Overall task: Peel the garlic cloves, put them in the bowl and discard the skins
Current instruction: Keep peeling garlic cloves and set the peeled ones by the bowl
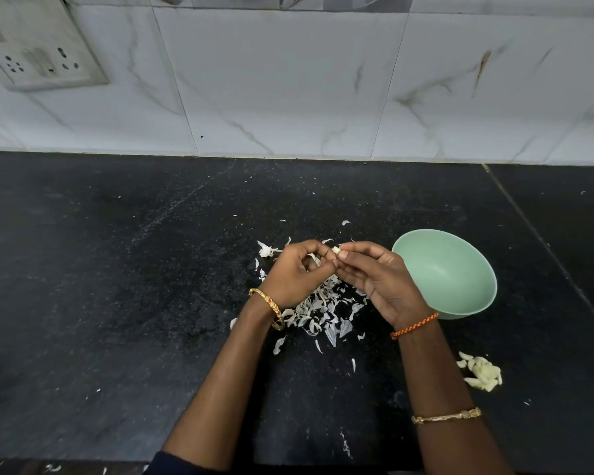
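A small garlic clove (336, 250) sits between the fingertips of both hands above the black counter. My right hand (374, 279) pinches it with thumb and forefinger. My left hand (297, 272) has its fingers curled at the clove's left side and also holds a bit of skin. Below the hands lies a heap of white garlic skins (323, 313). A pale green bowl (474, 296) stands just right of my right hand; its inside looks bare. A pile of peeled cloves (482, 371) lies on the counter in front of the bowl.
The black stone counter (117, 303) runs back to a white tiled wall (288, 80). Loose skin flakes are scattered around the heap. A switch and socket plate (38, 60) is on the wall at the upper left. A seam in the counter runs diagonally at right.
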{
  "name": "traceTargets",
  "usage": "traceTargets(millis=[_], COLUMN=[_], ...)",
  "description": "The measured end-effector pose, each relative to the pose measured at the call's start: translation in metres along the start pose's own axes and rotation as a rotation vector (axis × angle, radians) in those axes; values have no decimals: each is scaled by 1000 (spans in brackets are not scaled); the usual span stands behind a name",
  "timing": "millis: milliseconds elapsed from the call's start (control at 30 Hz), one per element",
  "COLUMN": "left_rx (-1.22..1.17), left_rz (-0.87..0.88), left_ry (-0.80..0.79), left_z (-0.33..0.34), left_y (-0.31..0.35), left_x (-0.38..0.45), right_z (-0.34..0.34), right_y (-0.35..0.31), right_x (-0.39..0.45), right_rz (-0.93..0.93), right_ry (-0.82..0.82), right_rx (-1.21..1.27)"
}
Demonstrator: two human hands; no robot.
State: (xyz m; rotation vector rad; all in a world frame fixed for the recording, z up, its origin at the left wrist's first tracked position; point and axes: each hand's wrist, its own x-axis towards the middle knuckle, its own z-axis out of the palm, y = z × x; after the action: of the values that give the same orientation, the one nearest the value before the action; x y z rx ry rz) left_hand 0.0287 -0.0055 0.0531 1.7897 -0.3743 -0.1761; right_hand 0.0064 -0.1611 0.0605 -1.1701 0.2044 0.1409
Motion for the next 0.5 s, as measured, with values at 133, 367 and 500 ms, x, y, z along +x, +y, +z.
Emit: traceTargets(millis=[133, 367, 500], left_rx=[24, -40, -94], left_rz=[20, -19, -32], left_ry=[2, 120, 199], left_z=[3, 1, 1], left_y=[3, -2, -1], left_x=[-2, -1, 1], right_z=[0, -6, -7], right_y=[2, 2, 1], right_x=[1, 1, 0], right_rz=[79, 109, 117], right_ry=[-8, -37, -42], right_rx=[99, 136, 163])
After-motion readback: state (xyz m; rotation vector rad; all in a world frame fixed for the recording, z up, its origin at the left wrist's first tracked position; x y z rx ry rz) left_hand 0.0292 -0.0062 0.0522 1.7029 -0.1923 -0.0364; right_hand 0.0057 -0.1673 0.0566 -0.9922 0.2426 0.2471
